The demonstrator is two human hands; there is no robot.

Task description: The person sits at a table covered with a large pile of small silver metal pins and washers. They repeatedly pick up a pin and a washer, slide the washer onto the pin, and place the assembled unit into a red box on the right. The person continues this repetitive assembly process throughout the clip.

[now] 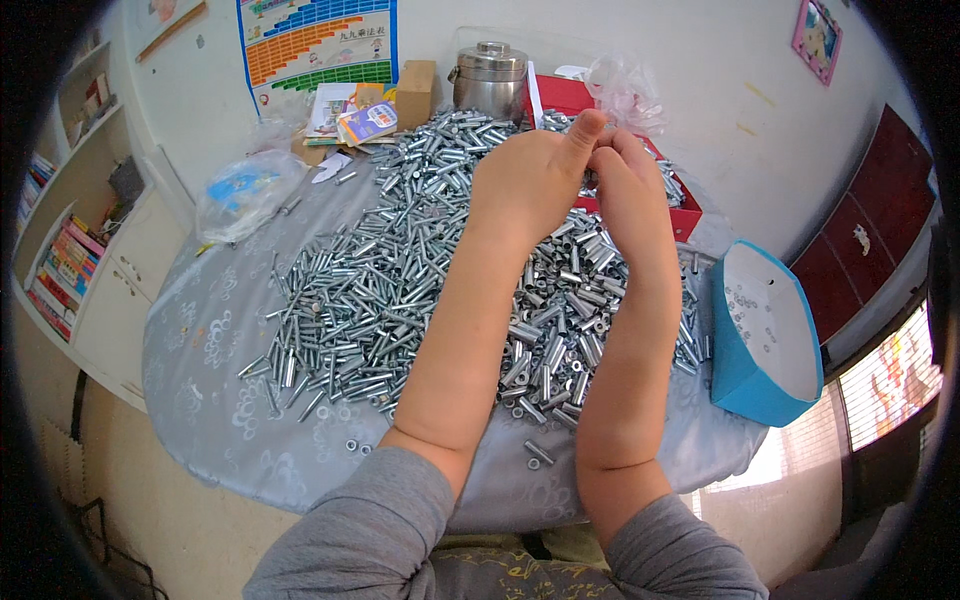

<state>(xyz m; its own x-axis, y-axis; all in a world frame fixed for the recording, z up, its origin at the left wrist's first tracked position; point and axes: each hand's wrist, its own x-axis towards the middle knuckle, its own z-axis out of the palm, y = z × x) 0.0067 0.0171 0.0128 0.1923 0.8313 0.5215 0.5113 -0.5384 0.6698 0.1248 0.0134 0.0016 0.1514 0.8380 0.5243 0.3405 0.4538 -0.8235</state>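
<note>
One fumble where left hand (522, 182) and right hand (634, 188) meet, grip state impossible to tell, could drop anything held among heaped metal bolts (372, 335).

A home, it seems: a cloth-covered table (225, 420) with a steel pot (490, 78) near its far edge, a colourful chart (320, 45) and pink-framed photo (818, 42) on the walls (720, 100), a bookcase (115, 320) beyond its left edge.
</note>
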